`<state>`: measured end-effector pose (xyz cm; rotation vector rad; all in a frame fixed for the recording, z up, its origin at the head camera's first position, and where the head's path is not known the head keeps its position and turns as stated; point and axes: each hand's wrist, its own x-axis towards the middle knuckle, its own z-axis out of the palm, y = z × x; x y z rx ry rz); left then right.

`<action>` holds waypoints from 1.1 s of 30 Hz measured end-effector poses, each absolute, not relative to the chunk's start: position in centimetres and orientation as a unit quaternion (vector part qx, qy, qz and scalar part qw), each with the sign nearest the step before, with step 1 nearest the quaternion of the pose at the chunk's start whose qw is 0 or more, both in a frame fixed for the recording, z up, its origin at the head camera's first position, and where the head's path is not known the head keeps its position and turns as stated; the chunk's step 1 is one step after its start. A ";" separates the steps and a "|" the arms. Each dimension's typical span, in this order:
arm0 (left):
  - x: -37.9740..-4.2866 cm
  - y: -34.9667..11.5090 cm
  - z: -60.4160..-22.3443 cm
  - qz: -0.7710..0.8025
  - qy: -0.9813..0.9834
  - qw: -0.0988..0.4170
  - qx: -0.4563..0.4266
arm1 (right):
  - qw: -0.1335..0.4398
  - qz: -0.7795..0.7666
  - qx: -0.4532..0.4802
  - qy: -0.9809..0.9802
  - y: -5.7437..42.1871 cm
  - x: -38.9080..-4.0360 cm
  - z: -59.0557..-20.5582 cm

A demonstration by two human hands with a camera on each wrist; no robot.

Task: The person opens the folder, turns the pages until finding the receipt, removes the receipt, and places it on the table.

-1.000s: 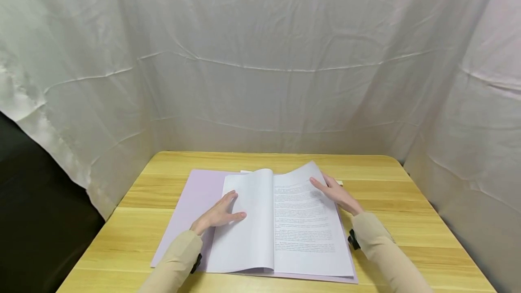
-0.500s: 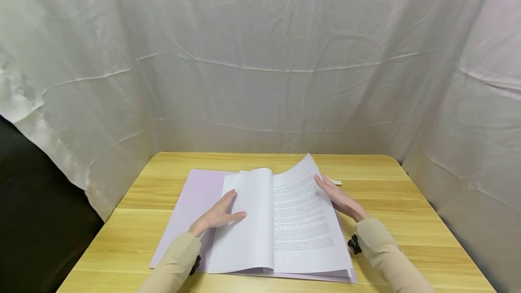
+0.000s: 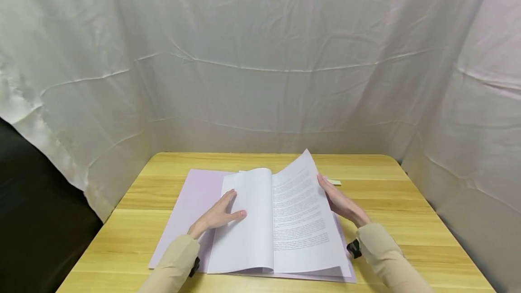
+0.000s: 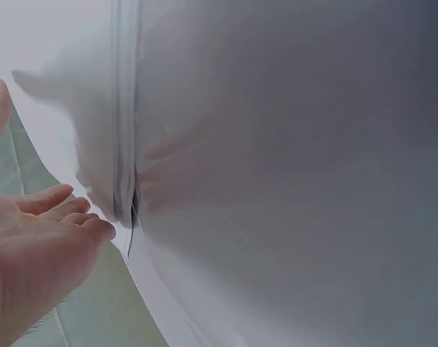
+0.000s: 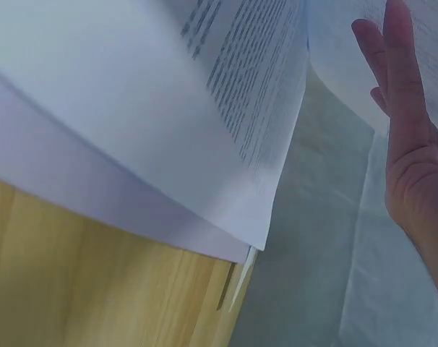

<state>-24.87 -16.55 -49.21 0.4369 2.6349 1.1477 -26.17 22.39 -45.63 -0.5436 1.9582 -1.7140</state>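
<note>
A printed booklet [image 3: 303,238] lies spread on a lilac folder [image 3: 199,189]; its left side [image 3: 252,220] is blank and bulges at the fold. My left hand [image 3: 217,214] rests on that blank page with thumb and fingers spread. In the left wrist view the left hand [image 4: 45,246] shows straight fingers beside the paper. At the right page's outer edge, my right hand [image 3: 339,200] holds up the sheet, whose top corner stands raised. From the right wrist, the right hand [image 5: 410,144] has nearly straight fingers against the sheet; its far fingers are partly hidden.
All of this lies on a wooden table [image 3: 407,220]. A small pale yellow strip [image 3: 334,182] shows beyond the right hand. Light grey curtains [image 3: 285,80] surround the table at the back and sides, and a dark area [image 3: 36,220] lies at far left.
The right page's top corner has risen and swung left, its lower corner lifting off the sheets beneath. My right hand has shifted slightly rightward along the edge; my left hand has barely moved.
</note>
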 end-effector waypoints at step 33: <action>-23.9 -13.3 -47.1 0.487 0.854 0.106 0.147 | 0.240 -0.615 -0.251 0.708 18.7 -25.1 -44.1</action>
